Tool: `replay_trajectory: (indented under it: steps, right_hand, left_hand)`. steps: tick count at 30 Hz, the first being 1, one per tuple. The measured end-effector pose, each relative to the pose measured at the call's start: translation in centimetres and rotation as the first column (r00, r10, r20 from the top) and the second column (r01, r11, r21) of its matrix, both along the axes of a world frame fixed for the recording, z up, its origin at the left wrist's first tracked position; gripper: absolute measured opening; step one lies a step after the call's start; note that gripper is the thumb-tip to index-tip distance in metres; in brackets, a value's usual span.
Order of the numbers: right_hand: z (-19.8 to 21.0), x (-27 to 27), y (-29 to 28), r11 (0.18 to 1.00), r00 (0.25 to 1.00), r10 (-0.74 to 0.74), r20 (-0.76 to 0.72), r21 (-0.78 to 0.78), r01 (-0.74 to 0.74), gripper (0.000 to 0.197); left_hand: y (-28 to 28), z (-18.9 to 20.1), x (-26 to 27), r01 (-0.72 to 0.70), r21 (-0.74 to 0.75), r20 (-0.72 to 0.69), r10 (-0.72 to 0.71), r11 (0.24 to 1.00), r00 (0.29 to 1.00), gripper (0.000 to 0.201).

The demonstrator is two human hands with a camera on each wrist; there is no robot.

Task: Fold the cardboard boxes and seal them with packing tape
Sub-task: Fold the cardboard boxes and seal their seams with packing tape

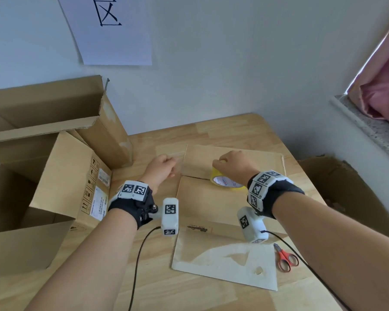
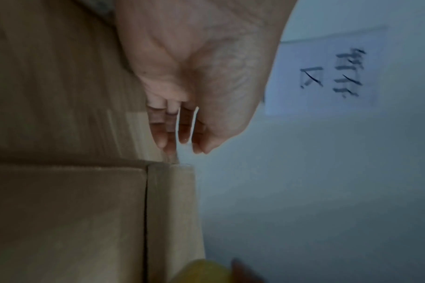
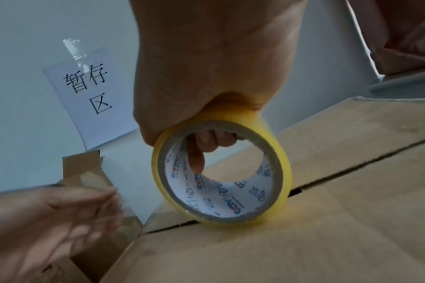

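Observation:
A closed cardboard box [image 1: 211,205] lies flat on the wooden table [image 1: 148,277], and its two top flaps meet at a dark seam [image 1: 194,176]. My right hand [image 1: 229,162] grips a yellow packing tape roll [image 1: 225,181] that stands on the seam; in the right wrist view one finger [image 3: 196,157] goes through the roll [image 3: 281,164]. My left hand [image 1: 166,164] is curled just past the box's left edge and pinches the free end of the clear tape strip [image 1: 180,167] stretched from the roll. The left wrist view shows its fingertips [image 2: 179,134] close together above the box corner [image 2: 172,172].
Two large open cardboard boxes [image 1: 61,176] [image 1: 54,102] stand at the left of the table. Orange-handled scissors [image 1: 284,259] lie at the right, by the box's near flap [image 1: 225,265]. Another carton [image 1: 337,182] sits beyond the table's right edge. A paper sign [image 1: 112,30] hangs on the wall.

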State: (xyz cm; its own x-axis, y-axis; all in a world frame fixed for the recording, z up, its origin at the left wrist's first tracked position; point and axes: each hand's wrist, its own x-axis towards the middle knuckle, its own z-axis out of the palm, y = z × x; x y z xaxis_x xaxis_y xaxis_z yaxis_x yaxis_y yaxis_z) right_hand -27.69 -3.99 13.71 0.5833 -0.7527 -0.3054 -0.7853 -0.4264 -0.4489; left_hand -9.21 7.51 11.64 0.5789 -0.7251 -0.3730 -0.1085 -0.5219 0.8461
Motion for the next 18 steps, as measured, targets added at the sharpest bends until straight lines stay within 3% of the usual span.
replay_trajectory:
  steps: [2,5,13,18]
  right_hand:
    - [-0.1,0.1,0.0,1.0,1.0,-0.013,-0.022,-0.026,0.013,0.045]
    - [0.0,0.8,0.2,0.999,0.999,-0.016,-0.051,-0.036,0.014,0.048]
    - [0.0,1.5,0.3,0.996,0.989,0.047,-0.14,-0.066,-0.057,0.041]
    - [0.1,1.4,0.5,0.998,0.994,-0.021,-0.104,-0.066,0.014,0.045]
  left_hand:
    - [0.3,0.2,0.1,0.115,0.089,0.251,-0.134,0.989,0.959,0.022]
    - [0.4,0.4,-0.2,0.172,0.108,0.427,-0.202,0.979,0.881,0.018]
    - [0.7,-0.3,0.0,0.159,-0.024,0.422,-0.134,0.987,0.897,0.015]
    - [1.0,-0.9,0.3,0.15,-0.056,0.382,-0.118,0.987,0.917,0.014]
